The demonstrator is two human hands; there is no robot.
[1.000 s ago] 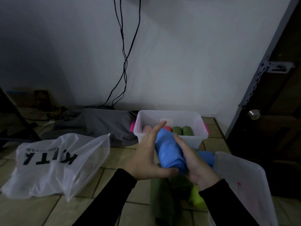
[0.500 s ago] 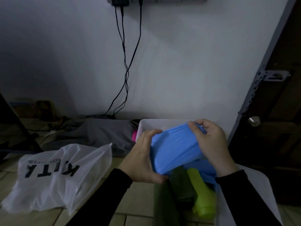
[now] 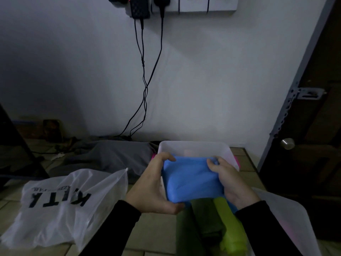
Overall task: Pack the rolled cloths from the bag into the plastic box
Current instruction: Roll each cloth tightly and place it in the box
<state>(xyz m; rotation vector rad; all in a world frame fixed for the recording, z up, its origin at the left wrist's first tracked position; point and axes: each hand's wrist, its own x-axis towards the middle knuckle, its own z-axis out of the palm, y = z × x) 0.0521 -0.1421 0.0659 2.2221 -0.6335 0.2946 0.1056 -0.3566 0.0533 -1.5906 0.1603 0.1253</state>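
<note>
Nearest, the green rolls (image 3: pixel 217 230) lie on the floor, not yet packed, so I judge the work unfinished. Above them the left hand (image 3: pixel 153 189) and right hand (image 3: pixel 228 182) clamp the blue cloth (image 3: pixel 191 179) from both sides, over the near edge of the plastic box (image 3: pixel 195 147). Its long axis runs left to right (roughly). The bag (image 3: pixel 60 204) lies at the left; whether it holds more cloths I cannot tell.

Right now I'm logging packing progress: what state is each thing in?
blue cloth: held over the box by both hands
left hand: gripping the cloth's left end
right hand: gripping its right end
plastic box: open, lid off
plastic bag: slumped on the floor
green rolled cloths: unpacked, lying below the hands
</note>
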